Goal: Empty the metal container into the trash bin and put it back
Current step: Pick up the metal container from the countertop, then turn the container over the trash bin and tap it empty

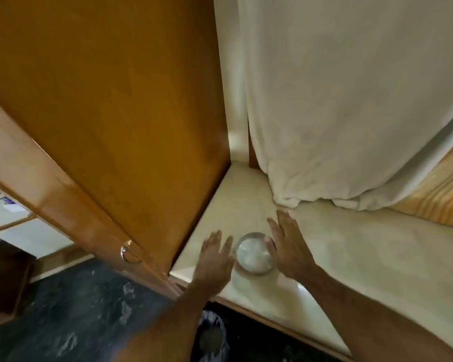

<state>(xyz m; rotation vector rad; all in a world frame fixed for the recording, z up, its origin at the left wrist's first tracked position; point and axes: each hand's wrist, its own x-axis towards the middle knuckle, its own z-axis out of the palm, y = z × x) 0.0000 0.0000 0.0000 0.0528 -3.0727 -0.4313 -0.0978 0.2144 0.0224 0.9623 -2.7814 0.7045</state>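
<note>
A small round metal container (253, 253) stands upright on the cream ledge (351, 257), near its front left corner. Its inside looks pale and shiny; I cannot tell what is in it. My left hand (216, 254) is flat with its fingers spread, just left of the container, at or near its rim. My right hand (289, 244) is also spread, on the container's right side, with the thumb touching the rim. Neither hand has closed around it. No trash bin is in view.
A tall brown wooden cupboard door (110, 113) with a metal handle (130, 254) rises close on the left. A white cloth (351, 100) hangs down onto the ledge behind the container. Dark speckled floor (76, 317) lies below, beyond the ledge's front edge.
</note>
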